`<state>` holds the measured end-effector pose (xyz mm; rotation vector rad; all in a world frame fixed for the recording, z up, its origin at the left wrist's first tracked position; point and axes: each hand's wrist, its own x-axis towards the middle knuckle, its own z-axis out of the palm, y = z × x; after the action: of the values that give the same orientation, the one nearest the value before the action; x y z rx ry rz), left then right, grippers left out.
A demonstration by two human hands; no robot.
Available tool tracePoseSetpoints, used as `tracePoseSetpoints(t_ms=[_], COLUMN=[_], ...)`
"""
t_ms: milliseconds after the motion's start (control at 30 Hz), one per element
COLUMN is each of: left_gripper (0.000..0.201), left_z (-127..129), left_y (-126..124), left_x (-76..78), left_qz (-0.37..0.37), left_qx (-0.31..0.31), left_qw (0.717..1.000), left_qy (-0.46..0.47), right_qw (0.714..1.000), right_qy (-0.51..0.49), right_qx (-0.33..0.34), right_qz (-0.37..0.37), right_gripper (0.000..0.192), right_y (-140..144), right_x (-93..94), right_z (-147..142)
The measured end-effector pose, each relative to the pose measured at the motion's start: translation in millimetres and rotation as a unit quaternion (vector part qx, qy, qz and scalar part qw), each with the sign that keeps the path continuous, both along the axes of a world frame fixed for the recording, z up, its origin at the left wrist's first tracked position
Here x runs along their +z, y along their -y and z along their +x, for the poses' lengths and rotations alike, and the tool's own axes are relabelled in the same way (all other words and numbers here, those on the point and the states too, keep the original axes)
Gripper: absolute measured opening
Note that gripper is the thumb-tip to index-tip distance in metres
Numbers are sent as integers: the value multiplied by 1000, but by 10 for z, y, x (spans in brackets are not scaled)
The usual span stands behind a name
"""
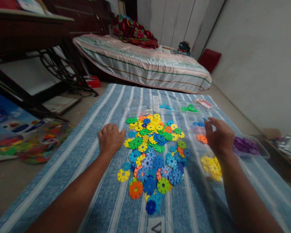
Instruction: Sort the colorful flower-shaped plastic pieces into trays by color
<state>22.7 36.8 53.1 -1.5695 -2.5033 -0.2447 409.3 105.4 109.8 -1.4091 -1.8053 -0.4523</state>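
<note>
1. Plastic snowflake discs (153,152) lie in one big loose heap at the middle of a blue striped cloth (92,168) spread on the floor; too many overlap to count, dozens in blue, yellow, green and orange. I judge them light, stiff and a little slick, easiest to pinch by the notched rim, one at a time.
2. Four sorted groups that I can count sit to the right of the heap on clear plastic bags: yellow discs (212,166) nearest, orange discs (201,138) beyond them, then blue discs (198,123), and green discs (189,108) farthest.
3. One clear tub of purple discs (246,145) stands right of the yellow group, at the cloth's edge.
4. Two bare hands are in view, both the person's own. The left hand (111,137) rests knuckles-up on the cloth, touching the heap's left edge, fingers curled under; I cannot tell whether it holds anything.
5. The right hand (219,136) hovers over the orange group, thumb and fingertips pinched on one small blue disc (205,119).
6. One mattress (145,64) lies beyond the cloth's far end.
</note>
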Motion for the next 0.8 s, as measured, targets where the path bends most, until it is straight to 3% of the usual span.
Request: tracePoseSetpoints(t_ms=[100,200,300,433,633,800], left_gripper=[47,46,45,45,45,44], left_z=[-4,-3,-1,-1,21,36], left_y=[-2,1,2,1,12,19], left_x=[-26,-41,-42,-38,-10,9], left_qz=[4,2,2,0,-5,-7], left_qx=[3,5,3,2,2,3], left_qw=[1000,1000,1000,1000,1000,1000], left_qy=[2,5,6,8,3,3], right_qw=[992,962,930,917,912,902], right_qy=[-11,6,56,115,158,151], right_qx=[103,214,275,246,194,197], right_qz=[-78,-168,-237,-293,-325,-353], right_gripper=[26,24,22,11,21,15], right_y=[315,708,967,1100,1184,1211], right_x=[-205,-408,-507,-502,-421,-379], right_z=[-214,-528,-790,-1000,-1153,-1180])
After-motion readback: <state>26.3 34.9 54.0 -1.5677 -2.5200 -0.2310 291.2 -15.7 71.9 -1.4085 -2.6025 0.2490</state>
